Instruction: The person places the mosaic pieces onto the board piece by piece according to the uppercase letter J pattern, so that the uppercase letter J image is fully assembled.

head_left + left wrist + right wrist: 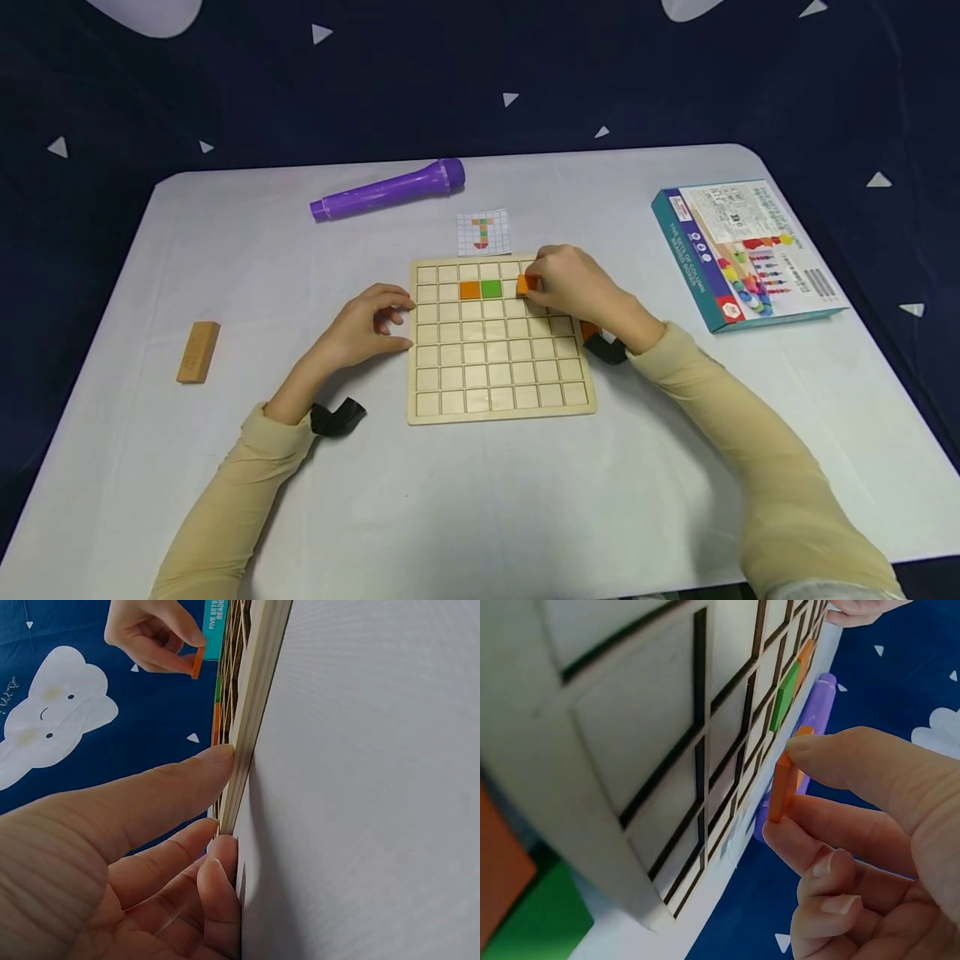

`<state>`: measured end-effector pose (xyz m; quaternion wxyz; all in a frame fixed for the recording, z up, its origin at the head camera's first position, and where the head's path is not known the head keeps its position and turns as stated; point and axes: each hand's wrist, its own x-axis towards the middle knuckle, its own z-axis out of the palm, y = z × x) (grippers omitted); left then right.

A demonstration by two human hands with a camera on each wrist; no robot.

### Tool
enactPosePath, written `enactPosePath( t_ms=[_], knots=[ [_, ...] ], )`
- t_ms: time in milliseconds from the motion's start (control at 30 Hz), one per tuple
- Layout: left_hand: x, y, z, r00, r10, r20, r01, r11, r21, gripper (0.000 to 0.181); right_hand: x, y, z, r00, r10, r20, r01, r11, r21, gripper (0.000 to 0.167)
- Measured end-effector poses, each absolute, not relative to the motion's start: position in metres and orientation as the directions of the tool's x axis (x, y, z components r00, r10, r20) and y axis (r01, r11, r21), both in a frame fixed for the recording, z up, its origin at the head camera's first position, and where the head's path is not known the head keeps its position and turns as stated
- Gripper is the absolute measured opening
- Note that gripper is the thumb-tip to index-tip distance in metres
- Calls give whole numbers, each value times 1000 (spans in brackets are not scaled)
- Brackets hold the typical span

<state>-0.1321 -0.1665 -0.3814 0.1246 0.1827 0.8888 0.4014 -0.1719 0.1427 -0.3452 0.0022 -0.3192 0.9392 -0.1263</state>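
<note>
A wooden grid board lies on the white table. One orange tile and a green tile sit side by side in its second row. Thumb and fingers of my right hand pinch another orange tile over that same row, to the right of the green one. It looks tilted, standing on edge in the right wrist view. With thumb and fingers spread, my left hand touches the board's left edge. Behind the board lies a small card with a coloured tile pattern on a grid.
Beside the board's right edge, partly hidden by my right wrist, are loose orange and green tiles. A purple microphone-shaped tube lies at the back. A boxed set is at right, a wooden block at left.
</note>
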Motion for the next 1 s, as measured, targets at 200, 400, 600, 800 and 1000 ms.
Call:
enactPosePath(
  t_ms=[200,400,600,800,1000],
  knots=[
    [-132,-166,-381,-902,425,-76,225,614,757,51,-177,137,-347,-797,-603,37,-593,769,-237,15],
    [-132,-166,-382,-901,427,-73,228,611,758,51,-181,133,-349,-785,-620,3,-603,762,-236,12],
    [-132,-167,-382,-902,426,-64,234,610,757,51,-185,130,-351,-762,-647,-26,-621,742,-253,10],
    [-132,-167,-381,-902,426,-70,230,611,758,51,-187,131,-353,-737,-675,-19,-647,714,-269,11],
    [-131,-167,-381,-902,426,-72,228,610,759,51,-188,130,-354,-734,-679,-18,-649,708,-278,14]
  ],
)
